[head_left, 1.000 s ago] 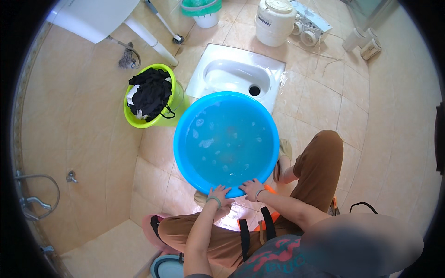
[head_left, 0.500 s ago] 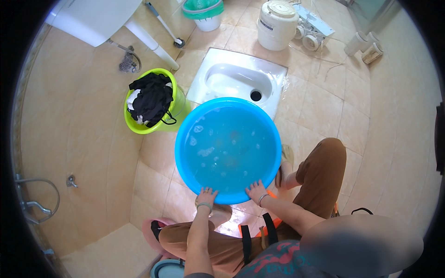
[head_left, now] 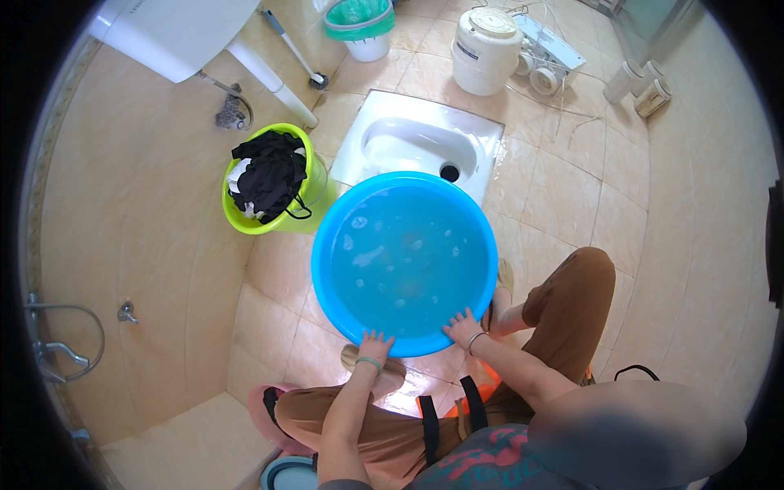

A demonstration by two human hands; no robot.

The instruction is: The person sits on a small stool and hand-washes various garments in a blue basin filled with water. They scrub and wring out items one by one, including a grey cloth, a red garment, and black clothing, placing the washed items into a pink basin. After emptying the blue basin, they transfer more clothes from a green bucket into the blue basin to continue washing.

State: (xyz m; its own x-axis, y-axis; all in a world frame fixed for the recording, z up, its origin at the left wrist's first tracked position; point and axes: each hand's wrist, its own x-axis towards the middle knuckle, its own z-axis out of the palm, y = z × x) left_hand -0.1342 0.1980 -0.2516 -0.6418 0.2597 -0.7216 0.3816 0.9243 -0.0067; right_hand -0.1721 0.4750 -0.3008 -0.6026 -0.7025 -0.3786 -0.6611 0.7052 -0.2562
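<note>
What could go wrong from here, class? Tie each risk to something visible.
Water could slop out of the basin if the left hand and right hand, both on its near rim, press or tug.
Splashes could reach the clothes in the bucket, which stands close beside the basin.
The floor shines and may be wet, hence slippery.

floor [head_left: 563,184]: glossy beige tile | left wall [head_left: 163,212]: beige | squat toilet [head_left: 420,140]: white

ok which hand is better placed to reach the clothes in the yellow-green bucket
Left, probably: the left hand, at the near rim of the blue basin, is closer to the yellow-green bucket; the right hand is farther right.
</note>
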